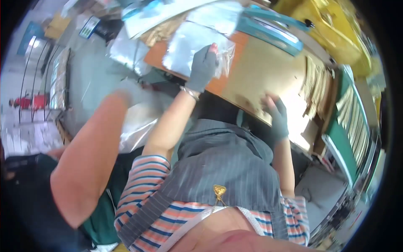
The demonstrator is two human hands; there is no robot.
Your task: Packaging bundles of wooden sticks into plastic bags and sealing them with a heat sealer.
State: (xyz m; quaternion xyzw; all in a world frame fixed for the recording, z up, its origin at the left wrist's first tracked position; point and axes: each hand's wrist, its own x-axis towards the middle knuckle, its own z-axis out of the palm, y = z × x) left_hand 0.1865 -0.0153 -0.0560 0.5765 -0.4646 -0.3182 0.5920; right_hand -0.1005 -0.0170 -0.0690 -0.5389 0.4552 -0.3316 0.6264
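Observation:
My left hand (203,69), in a grey fingerless glove, is at the clear plastic bags (182,48) on the table. Its fingers look closed on the crumpled edge of a clear plastic bag (226,59); the fingertips are partly hidden. Near the table's front edge, my right hand (278,121), in a matching glove, hovers over the tan board (262,63). Its bare fingertips are somewhat blurred and curve apart, with nothing seen between them.
At the left, a co-worker's forearm (92,151) reaches in, its gloved hand smeared by motion beside clear plastic (136,128). Stacked brown card pieces (317,86) stand at the right, by a green-lined bin (344,122). A blue box (273,33) and yellow bag (327,25) sit behind.

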